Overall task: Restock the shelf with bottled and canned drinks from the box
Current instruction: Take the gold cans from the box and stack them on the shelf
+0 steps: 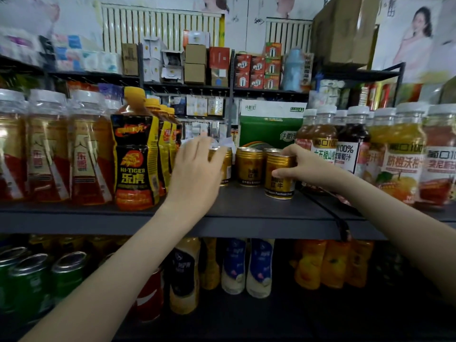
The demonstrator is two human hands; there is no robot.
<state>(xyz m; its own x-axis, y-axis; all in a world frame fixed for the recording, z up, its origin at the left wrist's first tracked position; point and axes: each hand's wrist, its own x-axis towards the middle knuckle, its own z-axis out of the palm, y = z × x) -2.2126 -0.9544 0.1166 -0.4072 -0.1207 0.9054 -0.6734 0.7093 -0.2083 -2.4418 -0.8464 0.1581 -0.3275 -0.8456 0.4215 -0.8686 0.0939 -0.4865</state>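
Head view: left hand (197,174) curved over the left can (226,166), fingers draped round its top and near side, most of the can hidden behind the palm. Right hand (306,169) gripping the right can (280,180), thumb on the near face, fingers round the right side. Right can seemingly standing on the shelf (246,213), just right of the middle can (249,167) and nearer the front edge. Supply box not in sight.

Risks, as a guess: a careless release or a nudge from the wrist apt to tip the right can off the front edge. Left hand just beside the Hi-Tiger bottle (134,154), so a sideways shift liable to rock that tall row. Right forearm near the juice bottles (323,144), the same hazard on pulling back.

Surface: dark, flat shelf board, black divider rail (328,208) on the right. Farther back a green carton (269,129), small boxes (195,62) stacked higher, posters (417,35) on the far wall. More bottles and cans on the lower shelf (283,314).
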